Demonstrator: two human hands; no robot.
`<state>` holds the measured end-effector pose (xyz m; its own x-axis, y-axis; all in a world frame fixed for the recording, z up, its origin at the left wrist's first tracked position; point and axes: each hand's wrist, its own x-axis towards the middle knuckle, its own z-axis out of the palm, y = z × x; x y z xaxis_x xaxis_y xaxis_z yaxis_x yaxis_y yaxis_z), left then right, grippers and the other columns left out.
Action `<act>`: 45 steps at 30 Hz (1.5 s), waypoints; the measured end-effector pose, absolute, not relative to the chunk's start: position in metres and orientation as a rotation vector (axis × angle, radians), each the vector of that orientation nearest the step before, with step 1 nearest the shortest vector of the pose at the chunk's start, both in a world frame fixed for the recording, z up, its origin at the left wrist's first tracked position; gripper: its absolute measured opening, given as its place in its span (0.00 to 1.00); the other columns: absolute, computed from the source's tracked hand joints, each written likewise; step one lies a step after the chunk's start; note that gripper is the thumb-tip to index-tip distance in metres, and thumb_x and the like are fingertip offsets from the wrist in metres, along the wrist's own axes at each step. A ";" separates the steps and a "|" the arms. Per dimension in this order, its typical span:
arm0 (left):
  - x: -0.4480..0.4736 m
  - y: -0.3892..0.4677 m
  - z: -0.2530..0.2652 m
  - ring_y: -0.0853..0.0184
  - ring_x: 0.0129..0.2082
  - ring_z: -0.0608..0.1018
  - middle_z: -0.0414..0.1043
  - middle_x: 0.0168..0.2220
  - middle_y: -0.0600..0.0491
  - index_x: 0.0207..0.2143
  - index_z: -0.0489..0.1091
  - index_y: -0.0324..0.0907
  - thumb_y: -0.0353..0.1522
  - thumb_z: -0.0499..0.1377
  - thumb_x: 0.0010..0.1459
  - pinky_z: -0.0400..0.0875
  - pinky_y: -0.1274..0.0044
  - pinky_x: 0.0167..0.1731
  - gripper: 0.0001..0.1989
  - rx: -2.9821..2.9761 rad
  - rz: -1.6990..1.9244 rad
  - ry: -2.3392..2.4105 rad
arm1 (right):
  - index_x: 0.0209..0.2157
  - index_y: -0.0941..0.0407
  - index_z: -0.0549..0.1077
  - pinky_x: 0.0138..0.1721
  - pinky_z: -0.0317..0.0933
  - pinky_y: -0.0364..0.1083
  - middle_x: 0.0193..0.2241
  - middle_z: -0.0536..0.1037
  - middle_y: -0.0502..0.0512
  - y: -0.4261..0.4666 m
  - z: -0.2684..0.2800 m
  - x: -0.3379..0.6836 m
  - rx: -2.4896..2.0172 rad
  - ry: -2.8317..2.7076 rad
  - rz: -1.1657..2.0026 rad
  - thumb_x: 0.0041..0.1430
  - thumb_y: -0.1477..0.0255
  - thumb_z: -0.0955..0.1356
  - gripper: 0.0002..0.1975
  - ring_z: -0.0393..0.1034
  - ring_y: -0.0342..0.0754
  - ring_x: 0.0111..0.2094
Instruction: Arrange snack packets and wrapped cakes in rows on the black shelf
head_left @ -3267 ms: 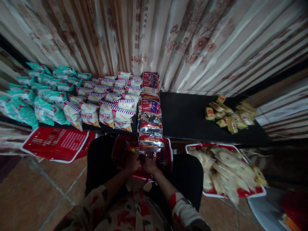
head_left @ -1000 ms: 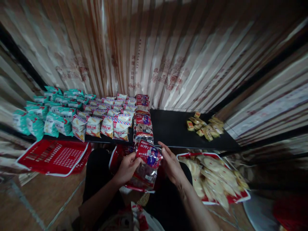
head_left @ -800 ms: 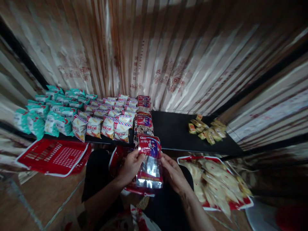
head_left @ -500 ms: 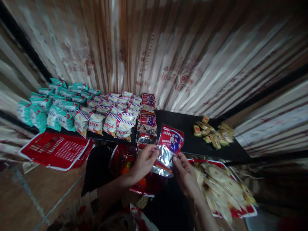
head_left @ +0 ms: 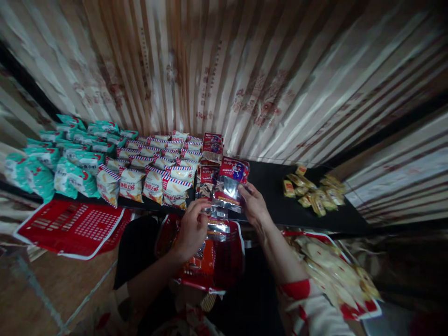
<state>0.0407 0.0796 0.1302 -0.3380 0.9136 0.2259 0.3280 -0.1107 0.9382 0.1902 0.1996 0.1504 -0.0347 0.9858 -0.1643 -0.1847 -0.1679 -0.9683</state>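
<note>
My right hand [head_left: 254,203] pinches a red-and-silver snack pouch [head_left: 230,184] by its lower right edge. That pouch is tilted over the right side of a row of matching pouches [head_left: 212,149] on a black shelf. My left hand [head_left: 193,228] has its fingers curled together at the shelf's front edge. Its fingertips meet the left edge of the silver lower ends of pouches [head_left: 217,224] that stick out over the edge; whether it grips one is hidden. Below both hands, a red basket [head_left: 239,270] holds orange and red packets [head_left: 199,261].
White striped snack bags [head_left: 153,184] and teal bags [head_left: 80,179] stand in rows at the left. Small yellow packets [head_left: 317,198] lie on the black shelf [head_left: 269,191] at right. A red basket [head_left: 75,228] sits low left; another basket [head_left: 376,310] with pale packs sits low right. A curtain [head_left: 245,70] hangs behind.
The pouch has moved up and left from in front of the shelf to over the pouch row. My left hand has let go of it and shifted left and slightly down. My right hand keeps its hold.
</note>
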 end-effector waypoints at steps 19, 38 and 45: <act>0.046 0.115 0.105 0.60 0.60 0.62 0.69 0.52 0.47 0.48 0.67 0.41 0.20 0.47 0.54 0.61 0.60 0.58 0.21 1.797 1.385 1.791 | 0.54 0.54 0.64 0.45 0.64 0.49 0.42 0.78 0.56 0.252 0.123 0.152 -1.417 -1.680 0.950 0.56 0.62 0.64 0.25 0.71 0.51 0.42; 0.049 0.124 0.095 0.58 0.61 0.61 0.70 0.52 0.46 0.49 0.68 0.38 0.21 0.49 0.55 0.65 0.60 0.56 0.20 1.864 1.343 1.876 | 0.53 0.61 0.68 0.53 0.55 0.53 0.49 0.72 0.63 0.249 0.110 0.145 -1.581 -1.904 0.462 0.59 0.64 0.59 0.24 0.64 0.56 0.51; 0.041 0.106 0.107 0.62 0.54 0.68 0.73 0.45 0.49 0.39 0.70 0.41 0.21 0.48 0.55 0.66 0.63 0.53 0.15 1.835 1.594 1.751 | 0.52 0.60 0.68 0.55 0.55 0.54 0.51 0.70 0.63 0.244 0.097 0.156 -1.434 -1.653 0.659 0.57 0.58 0.60 0.27 0.64 0.54 0.52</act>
